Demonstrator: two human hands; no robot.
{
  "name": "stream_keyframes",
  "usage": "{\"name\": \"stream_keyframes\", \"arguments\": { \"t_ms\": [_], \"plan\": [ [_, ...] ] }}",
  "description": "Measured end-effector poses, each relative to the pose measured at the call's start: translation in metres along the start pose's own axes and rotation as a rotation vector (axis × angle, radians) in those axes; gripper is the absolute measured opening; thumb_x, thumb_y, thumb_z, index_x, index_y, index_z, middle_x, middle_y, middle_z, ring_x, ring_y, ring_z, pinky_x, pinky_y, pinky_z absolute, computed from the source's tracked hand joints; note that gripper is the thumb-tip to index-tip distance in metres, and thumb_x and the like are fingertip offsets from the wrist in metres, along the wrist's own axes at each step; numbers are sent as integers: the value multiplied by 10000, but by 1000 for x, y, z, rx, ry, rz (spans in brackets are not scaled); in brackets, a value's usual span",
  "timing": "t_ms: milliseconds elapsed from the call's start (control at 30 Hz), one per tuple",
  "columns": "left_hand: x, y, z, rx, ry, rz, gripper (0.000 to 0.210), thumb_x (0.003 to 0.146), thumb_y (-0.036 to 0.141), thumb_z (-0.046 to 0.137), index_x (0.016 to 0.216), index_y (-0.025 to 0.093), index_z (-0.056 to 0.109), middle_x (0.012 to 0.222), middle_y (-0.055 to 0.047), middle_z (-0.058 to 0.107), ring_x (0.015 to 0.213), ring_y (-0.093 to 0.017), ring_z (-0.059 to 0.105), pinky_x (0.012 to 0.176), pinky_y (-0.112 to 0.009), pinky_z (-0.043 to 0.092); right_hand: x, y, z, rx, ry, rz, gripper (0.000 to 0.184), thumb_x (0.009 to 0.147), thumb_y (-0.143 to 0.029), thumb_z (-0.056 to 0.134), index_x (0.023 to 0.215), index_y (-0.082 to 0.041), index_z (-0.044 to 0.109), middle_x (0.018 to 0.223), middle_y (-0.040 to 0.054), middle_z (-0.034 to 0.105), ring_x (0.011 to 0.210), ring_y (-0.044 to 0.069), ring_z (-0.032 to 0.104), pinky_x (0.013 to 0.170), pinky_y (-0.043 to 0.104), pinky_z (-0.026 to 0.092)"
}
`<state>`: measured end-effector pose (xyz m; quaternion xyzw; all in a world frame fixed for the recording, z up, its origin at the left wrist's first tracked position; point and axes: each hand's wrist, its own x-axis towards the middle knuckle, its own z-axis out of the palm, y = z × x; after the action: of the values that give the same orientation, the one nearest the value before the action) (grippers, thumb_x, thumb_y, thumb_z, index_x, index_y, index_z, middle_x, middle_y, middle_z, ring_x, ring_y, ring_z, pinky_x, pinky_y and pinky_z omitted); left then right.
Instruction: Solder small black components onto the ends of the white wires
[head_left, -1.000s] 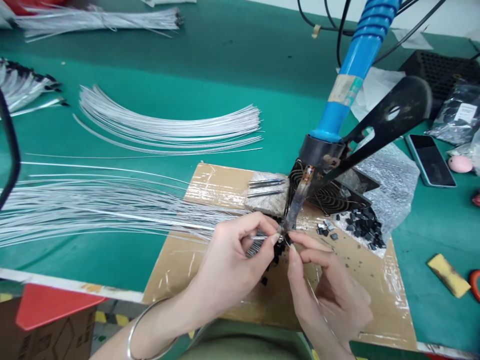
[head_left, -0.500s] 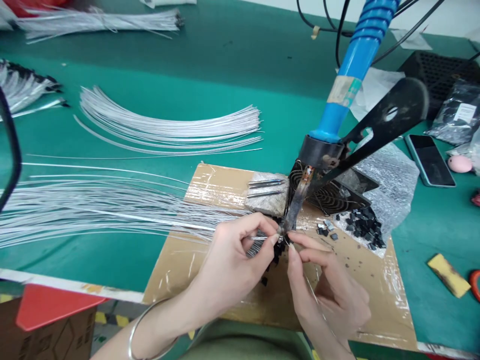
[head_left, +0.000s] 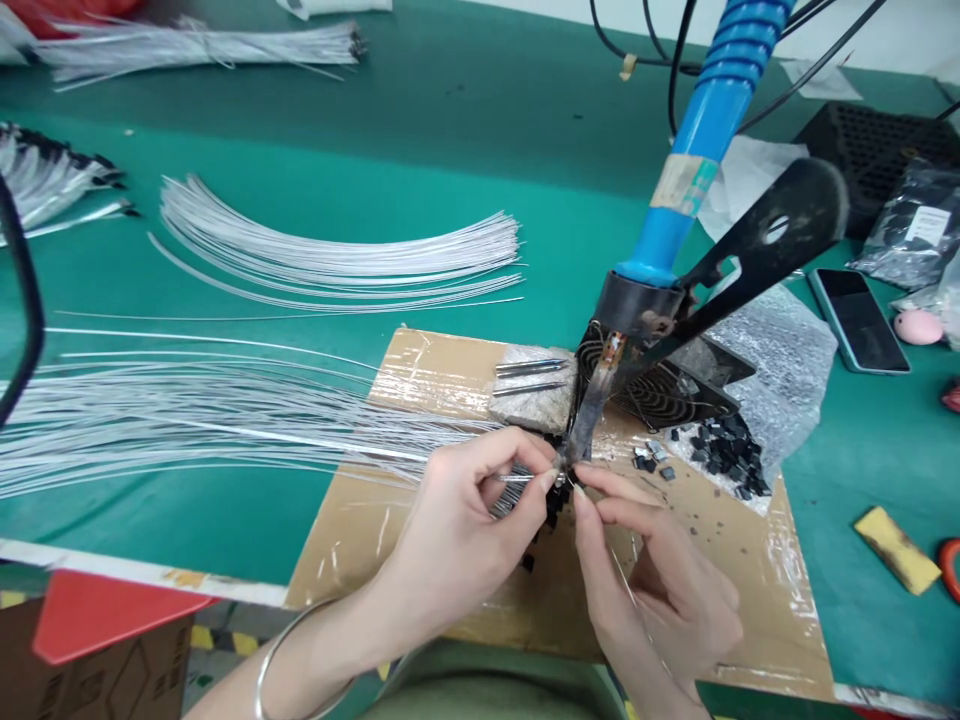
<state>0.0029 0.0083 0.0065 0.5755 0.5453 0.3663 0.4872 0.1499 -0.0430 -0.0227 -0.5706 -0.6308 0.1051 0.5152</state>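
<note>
L hand [head_left: 469,515] w/ wire [head_left: 519,477] btwn fingertips

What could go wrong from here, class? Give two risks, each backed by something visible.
First, a burn: the fingers of the left hand and right hand are close to the iron tip, so if it is hot, a slip might hurt.
Second, a tangle: many loose wires run beneath the left hand, so a sideways move could drag them.
</note>
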Motion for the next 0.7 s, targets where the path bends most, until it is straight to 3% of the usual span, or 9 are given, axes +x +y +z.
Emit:
{"name": "stream_keyframes", "arguments": {
  "t_ms": [400, 533, 700],
  "plan": [
    [-1, -7, -2, 46, -50, -79, 148, 857, 259, 623, 744, 204, 701, 815, -70, 793, 684, -192, 683, 516, -275, 392, -5, 0, 2, 104, -9, 211, 163, 980, -154, 717, 844, -229, 670, 978, 83, 870, 809, 201, 836, 803, 320, 688],
    [-5, -12, -6, 90, -89, -108, 160, 887, 295, 629, 784, 200, 708, 863, -87, 789, 724, -212, 689, 536, -294, 385, -8, 3, 2, 119, 40, 362, 74, 1025, -246, 684, 954, -226, 697, 901, 35, 822, 821, 179, 798, 792, 290, 637],
    [-8, -13, -10, 115, -102, -20, 154, 929, 257, 634, 799, 208, 702, 853, -49, 742, 659, -166, 613, 524, -290, 366, -7, 2, -1, 79, -118, 474, 264, 1080, -349, 593, 898, -235, 747, 758, -12, 700, 676, 146, 654, 676, 254, 533]
  ]
}}
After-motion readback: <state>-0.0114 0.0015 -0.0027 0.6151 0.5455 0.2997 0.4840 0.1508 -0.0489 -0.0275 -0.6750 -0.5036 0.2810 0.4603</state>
